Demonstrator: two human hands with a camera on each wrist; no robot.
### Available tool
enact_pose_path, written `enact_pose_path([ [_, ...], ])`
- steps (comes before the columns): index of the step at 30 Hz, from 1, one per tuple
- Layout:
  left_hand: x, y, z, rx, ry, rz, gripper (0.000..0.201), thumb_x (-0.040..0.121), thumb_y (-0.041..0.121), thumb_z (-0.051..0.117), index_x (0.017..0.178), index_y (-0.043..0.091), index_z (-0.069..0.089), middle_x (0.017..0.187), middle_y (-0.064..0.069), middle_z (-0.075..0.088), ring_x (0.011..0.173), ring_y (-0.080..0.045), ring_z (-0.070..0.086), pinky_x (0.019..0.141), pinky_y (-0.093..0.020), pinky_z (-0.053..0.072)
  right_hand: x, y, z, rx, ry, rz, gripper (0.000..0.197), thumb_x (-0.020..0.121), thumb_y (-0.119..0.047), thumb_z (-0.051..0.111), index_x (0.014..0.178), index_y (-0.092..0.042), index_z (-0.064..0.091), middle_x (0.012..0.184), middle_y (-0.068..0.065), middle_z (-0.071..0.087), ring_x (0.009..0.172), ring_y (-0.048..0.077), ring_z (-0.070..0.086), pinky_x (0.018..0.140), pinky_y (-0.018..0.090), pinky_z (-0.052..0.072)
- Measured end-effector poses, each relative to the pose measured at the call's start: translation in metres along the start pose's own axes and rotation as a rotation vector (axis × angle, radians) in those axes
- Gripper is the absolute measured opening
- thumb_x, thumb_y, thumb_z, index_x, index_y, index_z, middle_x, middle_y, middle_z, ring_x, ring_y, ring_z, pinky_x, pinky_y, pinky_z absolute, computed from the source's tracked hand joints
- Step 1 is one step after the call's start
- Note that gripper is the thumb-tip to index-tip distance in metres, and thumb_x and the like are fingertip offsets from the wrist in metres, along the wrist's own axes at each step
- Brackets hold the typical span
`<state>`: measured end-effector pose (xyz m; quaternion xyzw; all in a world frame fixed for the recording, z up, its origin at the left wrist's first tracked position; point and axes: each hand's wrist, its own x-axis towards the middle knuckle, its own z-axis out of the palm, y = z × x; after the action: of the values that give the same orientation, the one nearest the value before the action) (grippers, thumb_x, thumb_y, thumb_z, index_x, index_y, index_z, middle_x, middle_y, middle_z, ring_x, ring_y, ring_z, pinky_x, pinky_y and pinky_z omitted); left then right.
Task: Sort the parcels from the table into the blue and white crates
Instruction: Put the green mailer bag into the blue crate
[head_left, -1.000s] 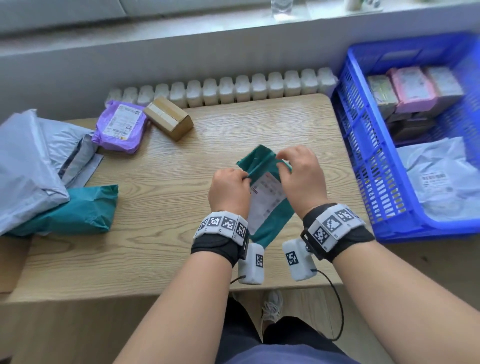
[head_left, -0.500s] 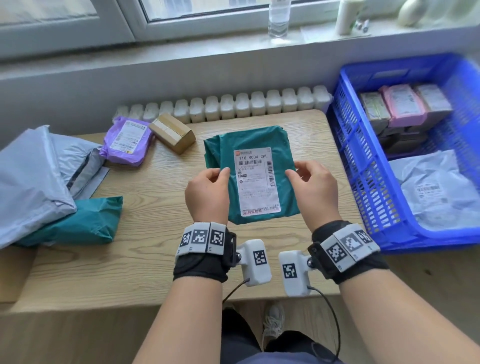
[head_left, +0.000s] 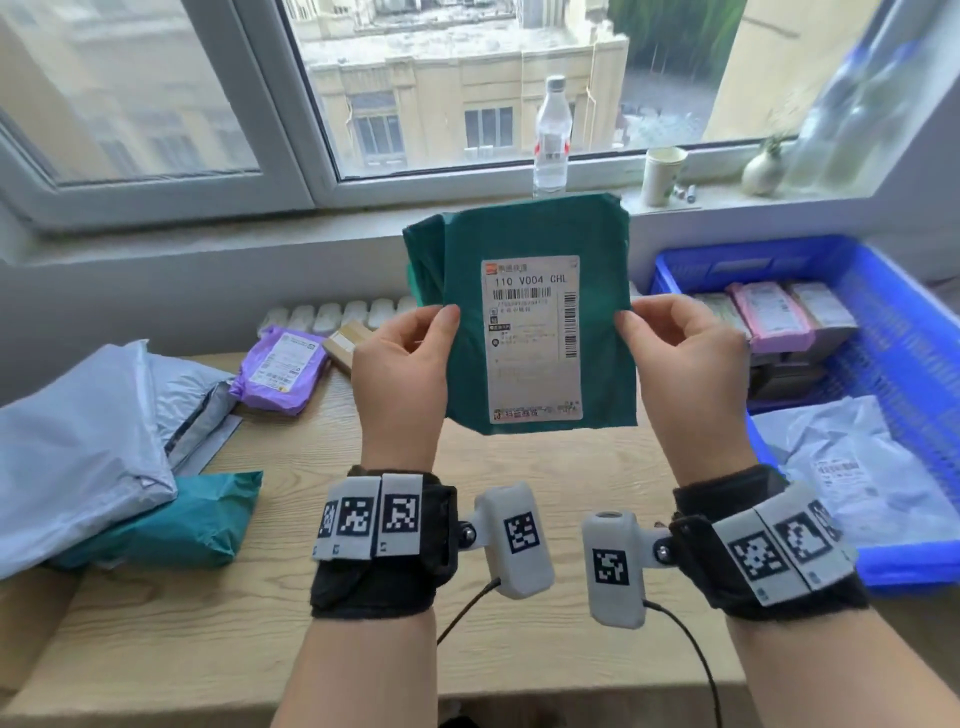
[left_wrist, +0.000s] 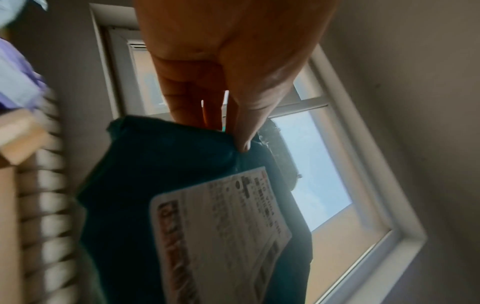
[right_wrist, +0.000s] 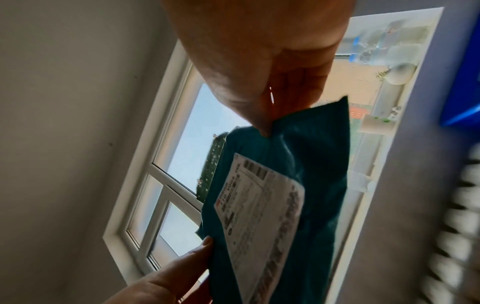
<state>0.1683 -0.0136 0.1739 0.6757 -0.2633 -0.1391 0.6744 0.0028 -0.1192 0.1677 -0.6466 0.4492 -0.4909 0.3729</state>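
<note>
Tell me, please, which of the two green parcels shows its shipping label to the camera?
The green parcel held up between the left hand and right hand; its white label faces us. The other green parcel lies on the table under grey bags, no label visible.

Daylight from the window backlights all views; wrist views are dim, edges motion-blurred.

- At the top centre of my head view, a clear water bottle stands upright on the window sill.
- Right of it I see a paper cup, then a small round vase holding a sprig.
- Through the window I see a beige building.
- Behind the wooden table, mid-left, runs a white radiator.
</note>
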Motion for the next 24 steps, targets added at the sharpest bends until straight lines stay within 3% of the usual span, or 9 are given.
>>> enact_pose_path([
  [2,-0.001,0.016,-0.002,-0.061,-0.046,0.018,0.012,0.090,0.019,0.069,0.101,0.017,0.075,0.090,0.004,0.077,0.088,-0.010,0.072,0.083,-0.033,0.058,0.002,-0.016,-0.009,0.040,0.029,-0.023,0.005,0.088,-0.018,0.071,0.084,-0.021,0.071,0.076,-0.010,0.070,0.068,0.000,0.062,0.069,0.014,0.050],
  [5,-0.004,0.038,-0.007,-0.142,-0.126,0.045,0.020,0.089,0.009,0.069,0.103,0.022,0.074,0.095,0.001,0.077,0.093,-0.016,0.073,0.086,-0.038,0.058,0.004,-0.035,-0.019,0.090,0.049,-0.055,0.002,0.087,-0.019,0.072,0.086,-0.019,0.074,0.078,-0.004,0.073,0.071,0.009,0.066,0.069,0.019,0.053],
  [10,-0.004,0.058,-0.015,-0.216,-0.142,0.114,0.022,0.086,0.002,0.070,0.104,0.014,0.074,0.095,0.002,0.077,0.093,-0.014,0.072,0.085,-0.029,0.057,0.003,-0.055,-0.031,0.120,0.011,-0.112,0.003,0.087,-0.022,0.073,0.085,-0.023,0.072,0.073,-0.004,0.070,0.064,0.008,0.061,0.062,0.014,0.048],
  [13,-0.004,0.064,-0.017,-0.251,-0.132,0.126,0.026,0.085,0.001,0.070,0.111,0.005,0.072,0.102,-0.004,0.076,0.099,-0.023,0.071,0.092,-0.039,0.056,0.000,-0.061,-0.034,0.142,-0.003,-0.158,0.009,0.086,-0.018,0.074,0.086,-0.025,0.069,0.070,-0.006,0.067,0.061,0.004,0.058,0.059,0.011,0.045],
  [16,-0.005,0.067,-0.018,-0.257,-0.128,0.133,0.026,0.085,0.001,0.070,0.110,0.008,0.072,0.103,-0.003,0.076,0.101,-0.023,0.071,0.095,-0.043,0.055,0.001,-0.063,-0.033,0.146,-0.003,-0.179,0.014,0.086,-0.016,0.074,0.084,-0.028,0.068,0.068,-0.008,0.065,0.059,0.003,0.057,0.059,0.011,0.044],
  [24,-0.003,0.065,-0.018,-0.194,-0.176,0.116,0.025,0.085,0.007,0.073,0.108,0.016,0.074,0.092,-0.001,0.077,0.089,-0.020,0.071,0.083,-0.030,0.059,0.006,-0.061,-0.034,0.154,0.034,-0.132,0.008,0.087,-0.018,0.073,0.086,-0.026,0.072,0.074,-0.007,0.070,0.062,0.005,0.061,0.061,0.015,0.048],
])
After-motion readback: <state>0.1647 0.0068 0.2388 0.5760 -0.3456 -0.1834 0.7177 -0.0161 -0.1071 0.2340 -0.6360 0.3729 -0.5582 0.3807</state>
